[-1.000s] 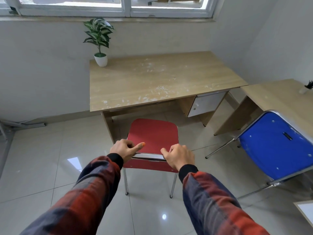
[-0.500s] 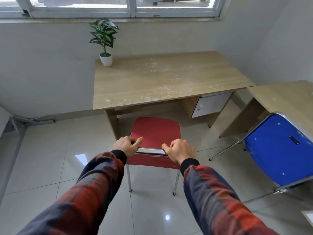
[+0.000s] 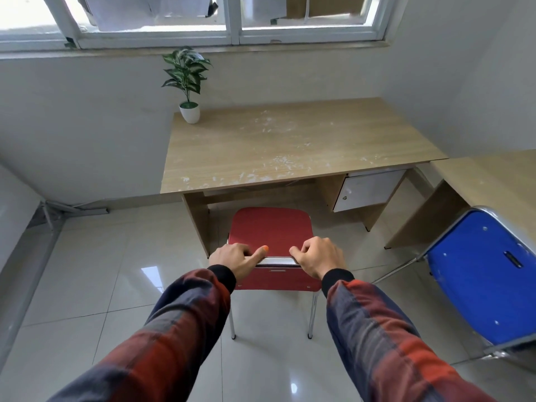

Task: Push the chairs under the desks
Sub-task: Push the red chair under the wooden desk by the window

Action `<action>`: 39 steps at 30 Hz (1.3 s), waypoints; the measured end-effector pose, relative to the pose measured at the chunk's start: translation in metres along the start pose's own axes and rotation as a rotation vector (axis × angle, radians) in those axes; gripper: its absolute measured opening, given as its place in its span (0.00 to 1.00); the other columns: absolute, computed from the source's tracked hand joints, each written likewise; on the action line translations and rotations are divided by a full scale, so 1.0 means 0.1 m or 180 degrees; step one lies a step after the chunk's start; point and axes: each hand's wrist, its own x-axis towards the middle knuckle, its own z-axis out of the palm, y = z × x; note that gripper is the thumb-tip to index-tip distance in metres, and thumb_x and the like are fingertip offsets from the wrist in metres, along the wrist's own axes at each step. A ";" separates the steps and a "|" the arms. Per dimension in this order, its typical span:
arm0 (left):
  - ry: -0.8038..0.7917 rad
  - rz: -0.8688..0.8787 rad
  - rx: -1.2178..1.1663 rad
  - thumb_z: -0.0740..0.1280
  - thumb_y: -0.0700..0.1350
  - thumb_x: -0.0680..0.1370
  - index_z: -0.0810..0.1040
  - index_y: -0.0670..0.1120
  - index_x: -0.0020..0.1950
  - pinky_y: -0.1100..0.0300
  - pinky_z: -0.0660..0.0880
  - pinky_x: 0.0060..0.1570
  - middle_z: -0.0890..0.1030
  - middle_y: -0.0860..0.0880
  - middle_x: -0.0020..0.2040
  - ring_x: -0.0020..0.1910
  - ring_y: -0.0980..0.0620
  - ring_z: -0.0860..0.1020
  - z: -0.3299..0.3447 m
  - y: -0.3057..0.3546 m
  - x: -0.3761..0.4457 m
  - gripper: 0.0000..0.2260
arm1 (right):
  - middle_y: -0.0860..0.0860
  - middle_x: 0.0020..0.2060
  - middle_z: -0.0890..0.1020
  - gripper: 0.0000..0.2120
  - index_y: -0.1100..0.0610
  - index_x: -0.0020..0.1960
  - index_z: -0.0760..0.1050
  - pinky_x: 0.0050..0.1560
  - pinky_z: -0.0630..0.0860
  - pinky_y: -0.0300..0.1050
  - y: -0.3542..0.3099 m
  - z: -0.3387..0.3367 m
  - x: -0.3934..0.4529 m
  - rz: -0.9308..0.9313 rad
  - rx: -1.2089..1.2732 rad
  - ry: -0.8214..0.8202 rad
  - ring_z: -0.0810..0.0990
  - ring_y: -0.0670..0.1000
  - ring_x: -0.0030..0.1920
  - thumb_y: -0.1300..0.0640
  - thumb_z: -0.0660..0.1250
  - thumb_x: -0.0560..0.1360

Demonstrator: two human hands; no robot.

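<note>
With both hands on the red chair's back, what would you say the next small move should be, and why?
Probably push the red chair straight forward: both hands, left hand and right hand, grip its backrest, and its seat sits just short of the desk opening.

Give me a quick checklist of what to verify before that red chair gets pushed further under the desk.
1. Grip: left hand and right hand both hold the top rail of the red chair. Ok.
2. Alignment: chair faces the opening between the desk side panel and the drawer unit. Ok.
3. Seat height clears the desk's underside: cannot tell.
4. Floor under the desk free of obstacles: visible part ok; deeper part is in shadow, cannot tell.
5. Potted plant stands at the far corner, away from the front edge. Ok.
6. Blue chair stands apart on the right, outside the path. Ok.
</note>
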 end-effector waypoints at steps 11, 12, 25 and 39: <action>0.0305 -0.0324 0.0260 0.54 0.73 0.73 0.79 0.47 0.31 0.59 0.70 0.32 0.78 0.51 0.28 0.31 0.50 0.76 0.04 0.03 0.12 0.32 | 0.47 0.30 0.81 0.25 0.55 0.35 0.81 0.36 0.73 0.43 -0.03 0.02 0.02 0.0175 -0.0051 0.0089 0.79 0.52 0.34 0.36 0.60 0.74; 0.0299 -0.0324 0.0257 0.55 0.73 0.73 0.79 0.47 0.31 0.59 0.69 0.32 0.78 0.51 0.29 0.31 0.50 0.76 0.00 -0.03 0.17 0.32 | 0.47 0.31 0.81 0.25 0.55 0.36 0.82 0.36 0.74 0.43 -0.09 0.03 0.04 0.0175 -0.0071 0.0112 0.79 0.52 0.34 0.36 0.59 0.73; 0.0471 -0.0469 -0.0049 0.54 0.73 0.72 0.80 0.51 0.32 0.58 0.74 0.39 0.78 0.54 0.30 0.35 0.51 0.77 -0.03 0.04 0.59 0.30 | 0.47 0.30 0.82 0.23 0.54 0.33 0.81 0.42 0.80 0.46 -0.07 -0.05 0.58 0.0056 -0.0102 0.0046 0.81 0.52 0.36 0.36 0.61 0.72; 0.0234 -0.0099 0.0016 0.57 0.70 0.74 0.78 0.51 0.34 0.58 0.72 0.38 0.79 0.53 0.33 0.37 0.49 0.77 -0.30 -0.45 0.95 0.26 | 0.47 0.28 0.79 0.23 0.56 0.34 0.81 0.32 0.68 0.42 -0.60 0.18 0.64 0.0530 -0.0047 0.0172 0.75 0.50 0.30 0.40 0.61 0.76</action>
